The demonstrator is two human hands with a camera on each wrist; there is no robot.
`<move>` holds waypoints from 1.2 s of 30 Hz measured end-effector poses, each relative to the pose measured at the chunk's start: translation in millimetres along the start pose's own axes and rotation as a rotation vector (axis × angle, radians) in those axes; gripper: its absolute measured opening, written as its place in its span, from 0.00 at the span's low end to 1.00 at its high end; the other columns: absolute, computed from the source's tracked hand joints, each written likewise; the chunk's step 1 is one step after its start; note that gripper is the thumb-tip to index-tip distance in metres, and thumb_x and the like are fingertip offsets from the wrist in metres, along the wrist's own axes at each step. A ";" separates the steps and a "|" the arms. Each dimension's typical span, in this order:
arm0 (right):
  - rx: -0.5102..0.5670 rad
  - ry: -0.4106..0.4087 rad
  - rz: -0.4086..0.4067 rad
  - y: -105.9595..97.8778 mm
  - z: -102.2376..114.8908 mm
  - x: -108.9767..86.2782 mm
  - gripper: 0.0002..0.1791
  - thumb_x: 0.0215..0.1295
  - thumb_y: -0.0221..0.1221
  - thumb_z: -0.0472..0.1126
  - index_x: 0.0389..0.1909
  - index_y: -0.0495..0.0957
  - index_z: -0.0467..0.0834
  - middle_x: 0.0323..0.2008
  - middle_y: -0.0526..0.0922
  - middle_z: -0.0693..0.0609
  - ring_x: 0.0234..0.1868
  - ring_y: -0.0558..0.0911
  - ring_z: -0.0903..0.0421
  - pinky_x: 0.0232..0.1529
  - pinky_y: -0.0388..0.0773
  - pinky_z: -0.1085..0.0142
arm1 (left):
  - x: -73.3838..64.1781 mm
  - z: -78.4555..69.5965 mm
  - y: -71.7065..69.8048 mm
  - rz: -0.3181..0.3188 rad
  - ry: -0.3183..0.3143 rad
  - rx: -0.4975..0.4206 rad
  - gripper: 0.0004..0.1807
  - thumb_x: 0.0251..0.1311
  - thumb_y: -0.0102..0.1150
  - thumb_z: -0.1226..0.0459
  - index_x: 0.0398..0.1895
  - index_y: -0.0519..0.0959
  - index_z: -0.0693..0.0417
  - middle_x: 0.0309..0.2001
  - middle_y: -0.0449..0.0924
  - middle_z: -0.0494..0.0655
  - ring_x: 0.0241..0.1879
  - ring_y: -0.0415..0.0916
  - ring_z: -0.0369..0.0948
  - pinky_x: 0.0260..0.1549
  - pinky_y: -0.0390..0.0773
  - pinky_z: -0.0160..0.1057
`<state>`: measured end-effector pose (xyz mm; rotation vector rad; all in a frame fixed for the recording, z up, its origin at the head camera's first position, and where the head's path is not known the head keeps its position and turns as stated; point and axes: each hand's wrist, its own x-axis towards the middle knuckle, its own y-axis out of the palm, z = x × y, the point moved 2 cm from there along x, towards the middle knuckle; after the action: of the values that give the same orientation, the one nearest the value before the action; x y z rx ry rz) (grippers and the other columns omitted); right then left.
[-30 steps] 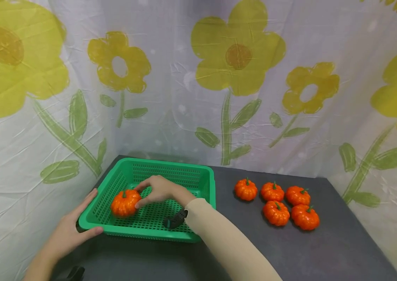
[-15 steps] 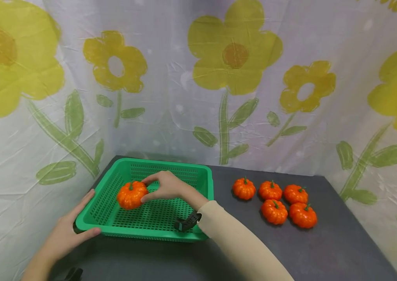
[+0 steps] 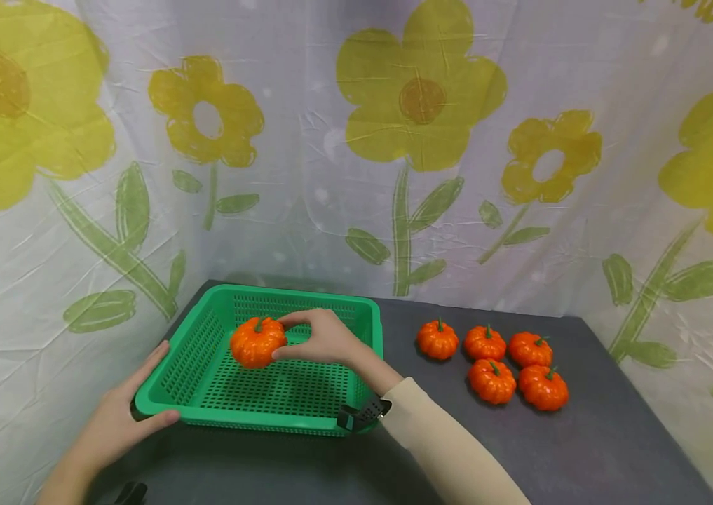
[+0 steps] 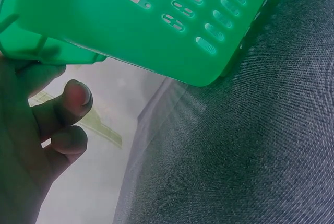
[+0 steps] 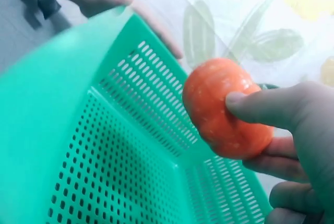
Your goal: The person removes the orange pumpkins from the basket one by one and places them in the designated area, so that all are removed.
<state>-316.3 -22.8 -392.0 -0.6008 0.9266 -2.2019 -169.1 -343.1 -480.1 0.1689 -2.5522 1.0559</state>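
A small orange pumpkin (image 3: 258, 342) with a green stem hangs inside the green basket (image 3: 249, 419), raised above its perforated floor. My right hand (image 3: 324, 339) pinches it from the right, thumb on the near side and fingers behind. The right wrist view shows the thumb pressed on the glossy pumpkin (image 5: 216, 106), with the fingers under it. At the basket's near left corner, my left hand (image 3: 115, 421) grips the rim, thumb along the front and fingers along the left side. In the left wrist view a finger of the left hand (image 4: 31, 114) tucks under the rim.
Several more orange pumpkins (image 3: 493, 381) stand grouped on the dark table (image 3: 583, 449) right of the basket. A white curtain (image 3: 306, 140) printed with yellow flowers encloses the table at the back and sides. A black strap (image 3: 365, 414) hangs from the right wrist.
My right hand has lifted the pumpkin up from the basket's left part and carried it rightward. My left hand has stayed at the basket's corner.
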 end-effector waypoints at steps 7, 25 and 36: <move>0.046 0.011 -0.081 -7.0 -2.1 -19.6 0.31 0.65 0.73 0.52 0.66 0.83 0.45 0.59 0.88 0.50 0.62 0.83 0.48 0.57 0.82 0.58 | -0.4 0.5 -1.1 0.011 -0.026 0.012 0.58 0.58 0.77 0.59 0.88 0.51 0.33 0.82 0.46 0.14 0.65 0.45 0.06 0.71 0.63 0.46; 0.123 0.087 -0.215 -13.5 -17.3 -67.1 0.32 0.64 0.74 0.53 0.68 0.82 0.47 0.61 0.87 0.51 0.14 0.58 0.64 0.19 0.65 0.71 | 0.2 1.5 -1.0 0.002 -0.020 0.028 0.59 0.57 0.78 0.59 0.87 0.52 0.34 0.82 0.48 0.16 0.63 0.48 0.06 0.62 0.70 0.48; 0.094 0.125 -0.363 -24.2 -26.2 -90.3 0.32 0.63 0.75 0.52 0.66 0.83 0.47 0.60 0.87 0.51 0.35 0.80 0.61 0.27 0.77 0.69 | -0.6 -1.0 -1.3 0.004 -0.017 0.008 0.59 0.57 0.78 0.59 0.87 0.52 0.35 0.81 0.47 0.14 0.63 0.47 0.06 0.67 0.68 0.53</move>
<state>-281.5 67.0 -404.4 -0.6324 0.8207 -2.6169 -167.9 -343.4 -478.7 0.1760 -2.5640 1.0712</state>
